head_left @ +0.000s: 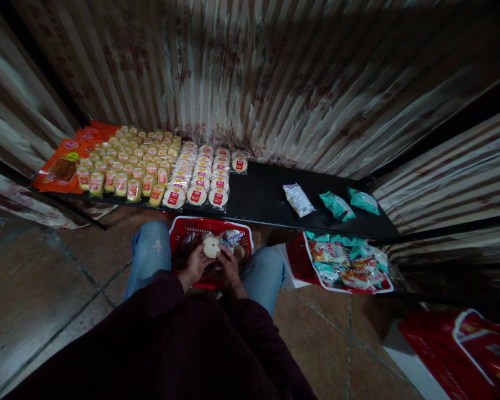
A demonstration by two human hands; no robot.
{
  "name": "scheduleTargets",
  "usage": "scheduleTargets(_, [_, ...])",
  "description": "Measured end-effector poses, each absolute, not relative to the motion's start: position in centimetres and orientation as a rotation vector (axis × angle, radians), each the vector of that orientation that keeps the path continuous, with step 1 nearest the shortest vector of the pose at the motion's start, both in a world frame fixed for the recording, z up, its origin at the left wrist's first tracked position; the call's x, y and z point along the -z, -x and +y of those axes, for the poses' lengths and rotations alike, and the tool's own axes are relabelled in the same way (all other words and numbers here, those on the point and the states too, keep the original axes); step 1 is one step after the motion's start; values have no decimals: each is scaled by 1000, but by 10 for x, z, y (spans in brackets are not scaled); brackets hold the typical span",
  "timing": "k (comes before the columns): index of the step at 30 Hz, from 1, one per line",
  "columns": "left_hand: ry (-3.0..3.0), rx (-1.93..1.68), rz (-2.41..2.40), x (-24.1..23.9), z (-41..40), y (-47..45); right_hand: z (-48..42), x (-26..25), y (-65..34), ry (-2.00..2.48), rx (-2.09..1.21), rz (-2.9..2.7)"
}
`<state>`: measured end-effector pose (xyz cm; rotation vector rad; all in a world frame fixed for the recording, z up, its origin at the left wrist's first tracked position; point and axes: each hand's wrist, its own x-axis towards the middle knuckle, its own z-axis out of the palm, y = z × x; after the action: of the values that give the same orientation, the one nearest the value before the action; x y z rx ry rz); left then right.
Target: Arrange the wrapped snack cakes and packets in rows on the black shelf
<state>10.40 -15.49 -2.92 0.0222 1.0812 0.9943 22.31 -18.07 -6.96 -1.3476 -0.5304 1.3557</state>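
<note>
Between my knees stands a red basket (250, 244) with a white rim, holding several packaged snacks that are dim and partly hidden. Over it, a round pale packaged cake (210, 246) with a small red mark is held in both hands. My left hand (195, 264) grips its left edge, and my right hand (228, 263) pinches its lower right edge. Similar round wrapped cakes (197, 194) with red labels lie in overlapping columns on the black shelf (258, 191) just beyond. A single cake (239, 161) lies at the back, right of those columns.
Small yellow wrapped cakes (134, 189) fill the shelf's left part, beside orange packages (62, 164). On its right lie a white packet (299, 200) and green packets (336, 206). A second red basket (300, 261) of snacks stands at right; another red container (437, 344) sits lower right. Striped curtains (233, 72) hang behind.
</note>
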Motion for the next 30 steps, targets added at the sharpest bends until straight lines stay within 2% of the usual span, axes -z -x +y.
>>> scheduleTargets(8, [33, -978, 1109, 26, -155, -103, -180, 73, -223, 1415, -1264, -665])
scheduleTargets(16, [-101, -930, 1157, 34, -161, -103, -181, 72, -223, 1578, -1013, -891])
scheduleTargets(23, [-364, -911, 1154, 33, -163, -104, -182, 63, -221, 1496, -1232, -738])
scheduleTargets(30, [-621, -976, 1278, 32, -163, -111, -181, 54, -221, 1506, -1236, -664])
